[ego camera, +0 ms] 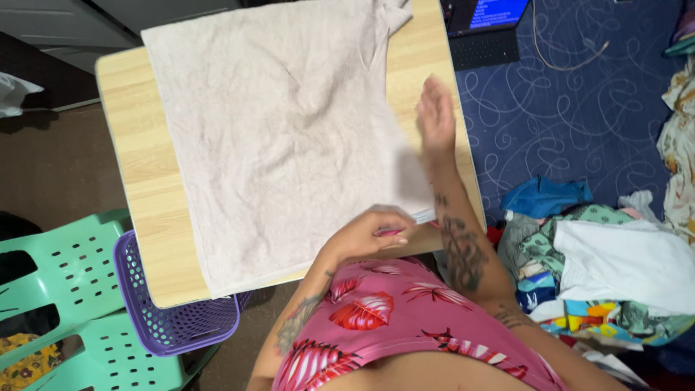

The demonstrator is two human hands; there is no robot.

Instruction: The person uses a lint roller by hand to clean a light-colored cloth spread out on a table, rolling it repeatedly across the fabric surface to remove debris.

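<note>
We are pinching the near edge of the beige towel (282, 137) with our left hand (365, 235), its grip closed on the cloth at the counter's (137, 159) near rim. Keeping that corner pinned should let the sweep pull wrinkles out evenly. Farther out, our right hand (436, 116) is lying open and flat, holding nothing, by the towel's right edge. The towel is soft, nubby terry, roughly square, spread over the pale wood-grain counter. A purple perforated basket (174, 318) is sitting beneath, left.
</note>
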